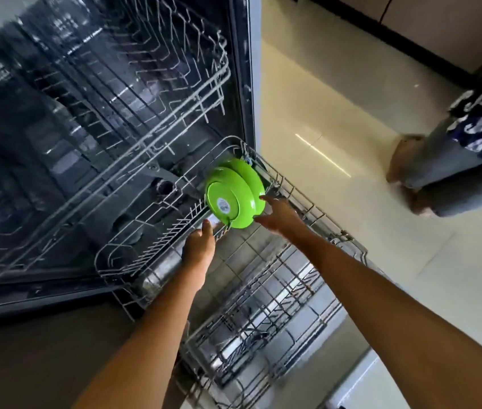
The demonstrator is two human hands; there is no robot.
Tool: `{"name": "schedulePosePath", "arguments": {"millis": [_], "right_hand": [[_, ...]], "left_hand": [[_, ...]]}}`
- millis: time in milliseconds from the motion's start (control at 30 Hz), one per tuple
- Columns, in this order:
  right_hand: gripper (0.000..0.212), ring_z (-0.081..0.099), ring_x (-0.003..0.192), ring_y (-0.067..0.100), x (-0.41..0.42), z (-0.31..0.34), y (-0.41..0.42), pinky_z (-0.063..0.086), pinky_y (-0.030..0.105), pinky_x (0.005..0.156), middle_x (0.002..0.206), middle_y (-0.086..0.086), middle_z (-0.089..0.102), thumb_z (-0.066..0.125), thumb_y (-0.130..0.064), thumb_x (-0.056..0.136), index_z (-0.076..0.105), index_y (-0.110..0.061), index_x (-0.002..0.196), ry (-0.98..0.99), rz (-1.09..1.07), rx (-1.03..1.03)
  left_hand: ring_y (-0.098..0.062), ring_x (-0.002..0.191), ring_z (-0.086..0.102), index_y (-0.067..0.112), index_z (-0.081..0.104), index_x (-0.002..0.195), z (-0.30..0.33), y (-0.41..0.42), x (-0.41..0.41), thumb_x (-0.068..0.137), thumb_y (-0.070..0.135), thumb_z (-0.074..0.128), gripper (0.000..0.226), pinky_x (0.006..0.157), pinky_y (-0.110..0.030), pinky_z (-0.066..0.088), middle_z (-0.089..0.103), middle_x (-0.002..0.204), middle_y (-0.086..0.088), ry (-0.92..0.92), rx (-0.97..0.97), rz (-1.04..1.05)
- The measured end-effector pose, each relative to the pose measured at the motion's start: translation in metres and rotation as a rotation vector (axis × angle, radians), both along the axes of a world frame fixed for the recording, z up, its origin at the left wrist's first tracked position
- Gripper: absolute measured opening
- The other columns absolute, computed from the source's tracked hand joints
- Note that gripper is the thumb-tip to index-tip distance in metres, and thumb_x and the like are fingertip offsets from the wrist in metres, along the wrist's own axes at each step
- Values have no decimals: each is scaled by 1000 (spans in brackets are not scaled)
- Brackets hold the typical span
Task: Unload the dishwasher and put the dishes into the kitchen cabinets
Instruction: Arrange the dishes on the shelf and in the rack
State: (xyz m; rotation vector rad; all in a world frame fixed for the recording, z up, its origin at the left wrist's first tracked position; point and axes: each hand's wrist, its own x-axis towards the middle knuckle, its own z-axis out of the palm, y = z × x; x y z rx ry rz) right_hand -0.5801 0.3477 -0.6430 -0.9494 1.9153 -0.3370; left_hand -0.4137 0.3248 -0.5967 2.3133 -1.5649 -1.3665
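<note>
Two green bowls (234, 196) stand on edge, nested, at the far end of the pulled-out lower rack (263, 284) of the open dishwasher (101, 128). A white sticker shows on the nearer bowl's base. My right hand (278, 214) reaches beside the bowls' right rim, fingers spread, fingertips touching or nearly touching it. My left hand (200, 246) is just below the bowls on the left, fingers extended toward the lower rim, holding nothing that I can see.
The empty upper rack (145, 98) hangs above the lower one inside the tub. The open door (337, 364) lies under the lower rack. A person in grey trousers and a patterned top (455, 160) stands on the tiled floor to the right.
</note>
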Motion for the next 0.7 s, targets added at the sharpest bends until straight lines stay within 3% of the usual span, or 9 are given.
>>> {"name": "schedulePosePath", "arguments": {"millis": [200, 367, 467, 700], "right_hand": [[69, 46, 128, 29, -14, -34, -24, 39, 35, 106, 142, 20, 43, 71, -35, 81, 41, -23, 143, -68, 13, 20], [66, 54, 121, 31, -5, -48, -38, 41, 38, 106, 137, 19, 50, 74, -33, 79, 50, -9, 135, -164, -75, 16], [67, 56, 118, 31, -1, -51, -45, 43, 41, 104, 134, 18, 54, 76, -29, 78, 49, -2, 134, -187, -118, 17], [43, 60, 110, 30, -1, -45, -47, 48, 37, 93, 119, 15, 64, 73, -23, 81, 63, -4, 118, -37, -119, -60]], "left_hand": [[-37, 116, 53, -6, 57, 122, -21, -10, -8, 103, 34, 29, 53, 92, -37, 41, 57, 125, -27, -25, 2, 27], [-38, 115, 54, -3, 58, 120, -35, -5, -2, 101, 38, 31, 52, 95, -41, 42, 58, 123, -25, -27, 33, 35], [-35, 119, 52, -1, 56, 125, -39, 0, 4, 101, 40, 30, 53, 95, -36, 41, 56, 129, -21, -39, 64, 33], [-31, 125, 48, 2, 53, 130, -38, 10, 13, 102, 37, 30, 50, 99, -32, 37, 53, 135, -17, -31, 97, 44]]}}
